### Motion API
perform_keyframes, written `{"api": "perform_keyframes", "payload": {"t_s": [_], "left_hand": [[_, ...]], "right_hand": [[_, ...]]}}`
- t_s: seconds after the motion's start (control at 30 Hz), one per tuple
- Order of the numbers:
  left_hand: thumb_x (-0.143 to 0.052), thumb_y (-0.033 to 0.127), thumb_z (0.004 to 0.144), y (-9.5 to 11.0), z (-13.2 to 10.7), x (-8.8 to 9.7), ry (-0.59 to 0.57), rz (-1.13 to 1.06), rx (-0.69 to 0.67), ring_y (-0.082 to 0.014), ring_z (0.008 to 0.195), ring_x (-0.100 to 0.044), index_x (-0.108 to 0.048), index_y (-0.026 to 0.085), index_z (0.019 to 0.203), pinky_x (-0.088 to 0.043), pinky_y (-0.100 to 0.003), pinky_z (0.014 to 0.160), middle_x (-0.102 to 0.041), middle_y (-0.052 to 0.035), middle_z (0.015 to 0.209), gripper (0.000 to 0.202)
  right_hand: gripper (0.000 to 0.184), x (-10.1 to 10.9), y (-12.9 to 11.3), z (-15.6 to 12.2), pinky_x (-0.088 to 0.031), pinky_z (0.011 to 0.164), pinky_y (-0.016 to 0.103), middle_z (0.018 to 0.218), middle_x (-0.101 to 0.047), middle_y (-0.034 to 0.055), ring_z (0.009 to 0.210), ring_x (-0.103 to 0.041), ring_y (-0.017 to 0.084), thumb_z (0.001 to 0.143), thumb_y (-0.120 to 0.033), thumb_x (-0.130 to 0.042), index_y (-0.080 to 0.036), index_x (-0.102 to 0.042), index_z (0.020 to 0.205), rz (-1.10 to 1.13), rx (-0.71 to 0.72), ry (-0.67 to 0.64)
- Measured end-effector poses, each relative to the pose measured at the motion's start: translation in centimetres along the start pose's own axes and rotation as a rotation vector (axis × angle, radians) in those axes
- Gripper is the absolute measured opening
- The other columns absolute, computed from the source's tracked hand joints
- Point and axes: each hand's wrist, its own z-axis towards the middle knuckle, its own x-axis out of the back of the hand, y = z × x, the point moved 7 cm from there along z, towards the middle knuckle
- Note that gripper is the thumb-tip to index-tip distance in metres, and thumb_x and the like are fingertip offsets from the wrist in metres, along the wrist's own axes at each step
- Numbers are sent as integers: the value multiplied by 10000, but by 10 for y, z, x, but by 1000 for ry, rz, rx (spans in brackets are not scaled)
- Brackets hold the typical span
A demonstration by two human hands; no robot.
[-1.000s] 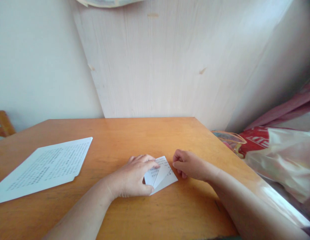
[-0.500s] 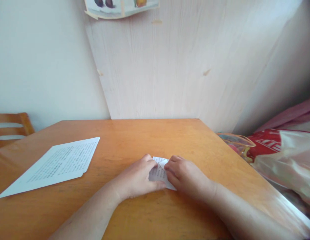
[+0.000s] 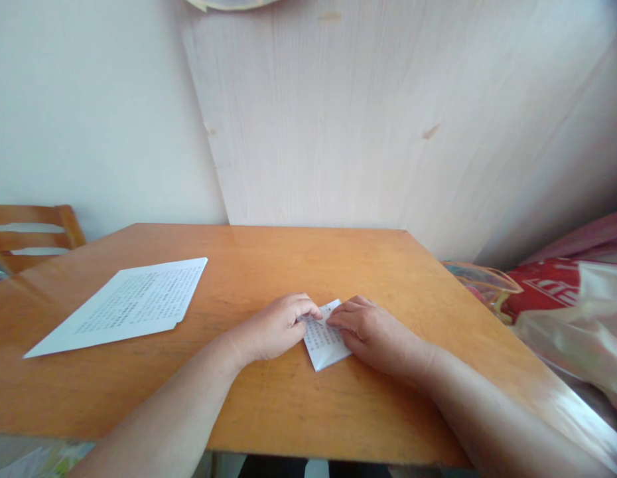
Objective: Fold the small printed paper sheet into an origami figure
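A small folded sheet of printed paper [image 3: 323,344] lies on the wooden table between my hands, its near corner pointing toward me. My left hand [image 3: 278,326] is at its upper left edge, with bent fingers and thumb closed together on the paper. From the right, my right hand [image 3: 378,337] rests over the paper's other side, fingers curled together and pressing on its top. The right edge of the paper is hidden under this hand.
A stack of white printed sheets [image 3: 139,299] lies on the left of the table [image 3: 288,259]. A wooden chair [image 3: 34,229] stands beyond the left edge. Red and clear plastic bags [image 3: 547,292] sit past the right edge. A pale wall panel [image 3: 318,133] rises behind the table.
The view has tilted down, showing the table's near edge. The folded paper has turned and lies flatter, with more print showing. My left thumb has drawn back from its near edge.
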Motion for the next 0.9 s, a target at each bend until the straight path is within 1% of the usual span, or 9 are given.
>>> {"api": "perform_keyframes", "payload": {"t_s": [0.13,0.3,0.4,0.5,0.57,0.67,0.73,0.9], "left_hand": [[-490,76,871,3,-1,-3,-28,16,-73,-193,1053,-615,-689,235,1097,-486,-340,969,-671,-33,1095,341],[-487,85,888,5,-2,-5,-59,108,-98,-220,1122,-590,-683,250,1164,-461,-384,1022,-663,-45,1167,377],[-478,91,898,8,-3,-6,-79,167,-113,-230,1164,-567,-674,260,1212,-435,-409,1051,-648,-47,1226,407],[-479,106,898,8,-6,-4,-104,195,-98,-237,1174,-555,-659,263,1245,-423,-420,1060,-643,-47,1251,422],[-506,119,873,7,-8,-3,-136,182,-85,-239,1178,-550,-637,268,1280,-425,-410,1057,-639,-42,1260,452],[-592,129,782,7,-11,-1,-209,138,-78,-247,1215,-529,-582,290,1354,-422,-396,1067,-614,-29,1310,594],[-641,153,749,7,-12,0,-240,120,-68,-257,1236,-516,-557,293,1381,-416,-398,1076,-597,-28,1337,652],[-690,250,801,6,-12,2,-235,101,-52,-256,1238,-514,-570,312,1361,-416,-398,1071,-596,-22,1330,576]], "right_hand": [[245,-1,4,0,-421,901,356,961,-692,46,934,-593,204,900,-84,-529,-224,-698,1011,17,24,23],[256,-1,6,0,-434,913,357,978,-708,41,969,-604,206,871,-55,-530,-219,-693,981,33,23,46],[293,-1,8,0,-442,927,360,1006,-719,38,987,-612,206,869,-51,-531,-220,-693,1044,52,21,42],[338,5,10,-2,-444,945,373,1050,-724,39,1015,-616,211,867,-73,-567,-231,-677,1145,75,7,63],[352,11,7,-3,-442,959,377,1090,-721,39,1040,-613,213,868,-96,-596,-240,-663,1183,97,15,82],[333,18,-2,-5,-444,957,369,1135,-712,35,1053,-610,205,883,-134,-622,-252,-655,1193,128,53,80],[301,21,-6,-6,-445,951,364,1146,-707,33,1048,-611,200,894,-160,-631,-254,-658,1179,143,57,63],[322,21,-4,-9,-440,942,380,1104,-707,33,1025,-605,208,886,-168,-639,-255,-652,1195,159,-19,4]]}}
